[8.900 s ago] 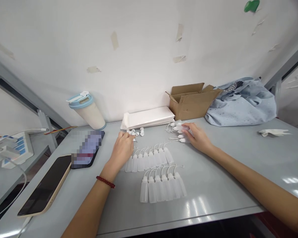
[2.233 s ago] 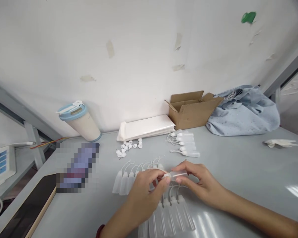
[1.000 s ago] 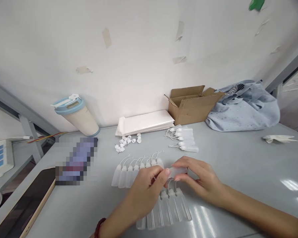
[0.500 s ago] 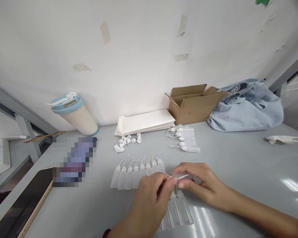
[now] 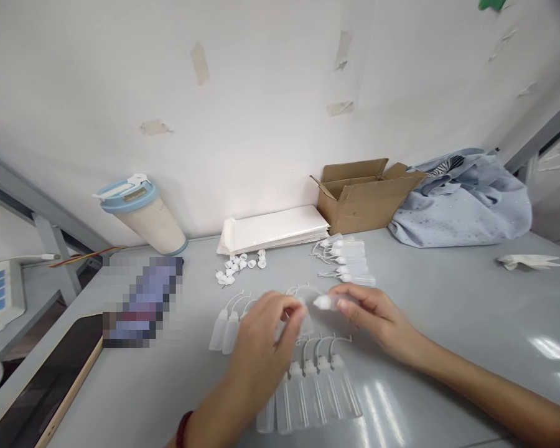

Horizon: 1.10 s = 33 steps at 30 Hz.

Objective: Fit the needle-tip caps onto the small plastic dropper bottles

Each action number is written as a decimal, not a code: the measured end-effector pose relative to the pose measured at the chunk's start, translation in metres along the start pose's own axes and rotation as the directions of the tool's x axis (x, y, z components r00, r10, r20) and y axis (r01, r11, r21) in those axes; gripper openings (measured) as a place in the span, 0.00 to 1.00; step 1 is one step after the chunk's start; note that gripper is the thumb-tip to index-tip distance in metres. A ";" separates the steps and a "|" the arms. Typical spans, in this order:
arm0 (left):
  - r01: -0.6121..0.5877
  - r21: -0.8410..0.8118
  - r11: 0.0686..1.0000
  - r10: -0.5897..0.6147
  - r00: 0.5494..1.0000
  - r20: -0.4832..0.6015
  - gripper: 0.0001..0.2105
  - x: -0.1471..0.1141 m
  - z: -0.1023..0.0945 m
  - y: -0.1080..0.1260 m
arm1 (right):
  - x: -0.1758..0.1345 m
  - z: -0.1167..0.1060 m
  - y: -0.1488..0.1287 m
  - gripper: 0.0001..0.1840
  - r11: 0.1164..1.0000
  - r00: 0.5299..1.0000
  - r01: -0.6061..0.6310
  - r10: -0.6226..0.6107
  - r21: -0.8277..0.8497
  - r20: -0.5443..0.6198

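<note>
My right hand grips a small translucent squeeze bottle by its body, its white tip pointing left. A thin strap arcs above that tip. Just left of it my left hand is slightly blurred, thumb and fingertips brought together; what sits between them, if anything, is hidden. Below both hands lies a front row of clear bottles with thin curved straps at their necks. Another row of bottles lies behind, partly covered by my left hand.
Small white caps lie loose near a white stack of wrapped sheets. Several capped bottles lie before an open cardboard box. A cloth bag, crumpled tissue, tumbler and phone stand around.
My hands have moved up and apart, uncovering more of the front row. The bottle in my right hand now shows its white tip. My left hand has shifted left.
</note>
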<state>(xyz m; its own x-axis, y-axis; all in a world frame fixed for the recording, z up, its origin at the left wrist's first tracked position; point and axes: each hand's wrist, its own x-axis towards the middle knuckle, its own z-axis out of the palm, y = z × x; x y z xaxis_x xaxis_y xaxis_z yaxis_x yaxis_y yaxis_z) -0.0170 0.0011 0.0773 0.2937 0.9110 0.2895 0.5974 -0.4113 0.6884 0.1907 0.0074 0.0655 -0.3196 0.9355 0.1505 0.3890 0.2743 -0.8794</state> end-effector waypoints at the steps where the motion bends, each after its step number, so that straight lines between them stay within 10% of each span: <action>1: 0.056 0.032 0.998 -0.055 0.998 -0.032 0.07 0.003 -0.005 -0.003 | 0.003 -0.004 0.004 0.16 0.996 0.997 0.023 -0.028 -0.083 -0.067; 9: 0.198 0.364 0.910 -0.144 0.975 -0.171 0.11 0.021 -0.034 -0.047 | 0.027 -0.050 0.041 0.11 0.735 0.879 0.219 -0.434 -0.642 -0.198; 16: 0.286 0.557 0.780 -0.244 0.958 -0.151 0.16 0.025 -0.047 -0.068 | 0.030 -0.050 0.053 0.07 0.694 0.888 0.249 -0.442 -0.676 -0.126; 33: 0.229 0.538 0.811 -0.237 0.970 -0.057 0.19 0.027 -0.040 -0.080 | 0.014 -0.024 0.024 0.10 0.754 0.887 0.399 -0.461 -0.522 0.013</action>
<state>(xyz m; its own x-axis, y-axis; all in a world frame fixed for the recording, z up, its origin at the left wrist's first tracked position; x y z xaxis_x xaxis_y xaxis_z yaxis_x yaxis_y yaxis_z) -0.0866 0.0598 0.0568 0.1012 0.9827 0.1554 0.9533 -0.1405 0.2672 0.2161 0.0321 0.0573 -0.4744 0.7009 0.5327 0.6168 0.6964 -0.3669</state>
